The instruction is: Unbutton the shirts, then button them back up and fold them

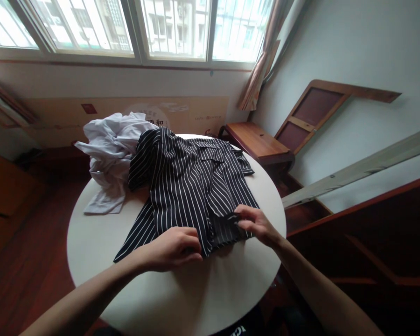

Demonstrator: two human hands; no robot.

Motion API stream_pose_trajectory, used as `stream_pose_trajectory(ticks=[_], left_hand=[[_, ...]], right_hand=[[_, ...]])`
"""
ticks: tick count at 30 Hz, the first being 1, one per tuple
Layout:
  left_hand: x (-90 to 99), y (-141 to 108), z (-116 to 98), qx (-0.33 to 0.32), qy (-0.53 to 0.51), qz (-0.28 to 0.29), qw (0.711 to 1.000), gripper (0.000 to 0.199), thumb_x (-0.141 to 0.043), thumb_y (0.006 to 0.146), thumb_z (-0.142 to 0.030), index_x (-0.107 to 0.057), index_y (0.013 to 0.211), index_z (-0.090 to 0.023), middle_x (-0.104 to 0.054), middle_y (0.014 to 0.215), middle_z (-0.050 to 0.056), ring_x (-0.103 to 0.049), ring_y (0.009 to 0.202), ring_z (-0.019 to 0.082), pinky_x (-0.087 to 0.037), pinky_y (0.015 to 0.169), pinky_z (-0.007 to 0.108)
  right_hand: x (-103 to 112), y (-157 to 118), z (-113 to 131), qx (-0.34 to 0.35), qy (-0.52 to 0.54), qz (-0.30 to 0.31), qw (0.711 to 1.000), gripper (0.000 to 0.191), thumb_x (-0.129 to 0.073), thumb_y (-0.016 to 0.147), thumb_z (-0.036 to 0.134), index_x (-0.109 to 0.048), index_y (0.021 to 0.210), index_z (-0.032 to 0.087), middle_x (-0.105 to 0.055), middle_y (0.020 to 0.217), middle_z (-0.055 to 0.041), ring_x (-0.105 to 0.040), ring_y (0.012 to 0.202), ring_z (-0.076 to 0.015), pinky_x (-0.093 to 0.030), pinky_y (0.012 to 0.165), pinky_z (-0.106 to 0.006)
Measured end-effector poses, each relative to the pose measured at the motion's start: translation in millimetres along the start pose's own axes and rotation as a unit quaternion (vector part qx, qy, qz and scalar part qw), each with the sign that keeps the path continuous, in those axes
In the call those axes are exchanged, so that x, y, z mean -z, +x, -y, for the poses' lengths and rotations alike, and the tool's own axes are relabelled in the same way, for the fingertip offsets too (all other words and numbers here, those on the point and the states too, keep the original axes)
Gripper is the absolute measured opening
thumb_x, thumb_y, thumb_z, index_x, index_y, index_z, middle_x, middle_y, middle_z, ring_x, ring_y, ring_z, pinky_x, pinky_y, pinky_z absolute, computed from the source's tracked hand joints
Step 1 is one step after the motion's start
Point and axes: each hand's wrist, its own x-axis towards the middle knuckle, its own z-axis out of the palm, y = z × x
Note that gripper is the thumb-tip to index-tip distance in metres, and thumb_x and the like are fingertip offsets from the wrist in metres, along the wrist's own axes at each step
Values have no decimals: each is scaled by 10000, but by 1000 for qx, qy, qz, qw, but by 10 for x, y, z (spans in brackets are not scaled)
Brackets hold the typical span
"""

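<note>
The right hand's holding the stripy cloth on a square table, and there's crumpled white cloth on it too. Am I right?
Nearly! The table isn't square: the head view shows it is round, with a curved edge and no corners. The rest is right: the right hand holds the stripy cloth on it, and crumpled white cloth is there too.

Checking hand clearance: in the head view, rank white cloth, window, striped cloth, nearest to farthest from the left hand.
1. Striped cloth: right at the left hand, which is by its near edge.
2. White cloth: bunched on the far left side of the table.
3. Window: beyond the table, at the back.
</note>
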Motion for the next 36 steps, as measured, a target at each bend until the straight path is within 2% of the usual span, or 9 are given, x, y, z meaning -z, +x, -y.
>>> stream_pose_trajectory(ticks=[2, 4, 7, 10, 15, 21, 26, 31, 36], left_hand=[[-33, 89, 17, 7, 79, 3, 997, 300, -493, 879, -412, -644, 742, -192, -590, 749, 19, -534, 685, 117, -389, 624, 229], [-41, 195, 89, 42, 145, -62, 987, 331, -470, 889, -432, -630, 739, -183, -584, 734, 19, -531, 687, 125, -386, 627, 237], [-75, 368, 239, 64, 246, -140, 957, 335, -535, 830, -505, -615, 868, -182, -591, 832, 46, -541, 800, 183, -409, 686, 280], [-180, 544, 431, 81, 327, -150, 929, 468, -635, 719, -570, -582, 949, -166, -585, 898, 78, -543, 840, 231, -426, 701, 320], [-219, 748, 779, 100, 370, -126, 915, 196, -519, 875, -349, -575, 829, -168, -603, 811, 65, -576, 774, 195, -425, 699, 291], [171, 829, 999, 131, 384, -105, 908, 209, -500, 885, -355, -588, 844, -169, -625, 838, 70, -586, 808, 206, -431, 716, 303], [328, 658, 879, 83, 365, -148, 916, 296, -515, 868, -412, -577, 1023, -168, -611, 996, 91, -551, 916, 221, -430, 802, 347], [35, 260, 547, -72, 335, -88, 935, 560, -559, 794, -552, -504, 1235, -211, -513, 1294, 106, -438, 1177, 275, -326, 971, 427], [-204, 155, 469, -78, 294, -51, 951, 397, -531, 836, -496, -612, 1096, -208, -631, 1114, 91, -526, 1034, 243, -348, 890, 385]], right_hand=[[-19, 3, 77, 41, -98, 132, 986, 106, -543, 742, 257, -541, 654, 199, -572, 694, 3, -509, 648, -140, -406, 623, -264], [-62, 38, 133, 54, -168, 196, 965, 155, -569, 769, 284, -552, 640, 199, -579, 668, 13, -511, 619, -127, -391, 607, -250], [-176, 178, 104, 29, -265, 68, 961, 204, -554, 827, 386, -582, 747, 201, -604, 715, -10, -542, 644, -144, -388, 600, -256], [-315, 397, -75, 5, -375, -66, 925, 230, -602, 805, 402, -587, 899, 192, -625, 876, -75, -581, 748, -200, -398, 629, -287], [-391, 764, -398, -7, -403, -50, 914, 63, -550, 855, 253, -579, 827, 204, -640, 814, -62, -600, 725, -197, -395, 628, -284], [-309, 1103, -508, -22, -307, -52, 950, 78, -562, 852, 255, -576, 810, 191, -641, 800, -33, -582, 720, -157, -414, 679, -275], [-266, 1065, -488, 46, -229, -78, 969, 149, -578, 836, 265, -581, 947, 165, -617, 890, -51, -577, 812, -158, -453, 765, -298], [-253, 575, -348, 168, -277, -22, 946, 417, -690, 740, 433, -587, 1051, 176, -576, 1103, -100, -511, 1049, -238, -409, 918, -404], [-424, 370, -211, 101, -344, -29, 933, 261, -587, 835, 420, -638, 892, 171, -622, 920, -72, -547, 888, -203, -423, 841, -361]])
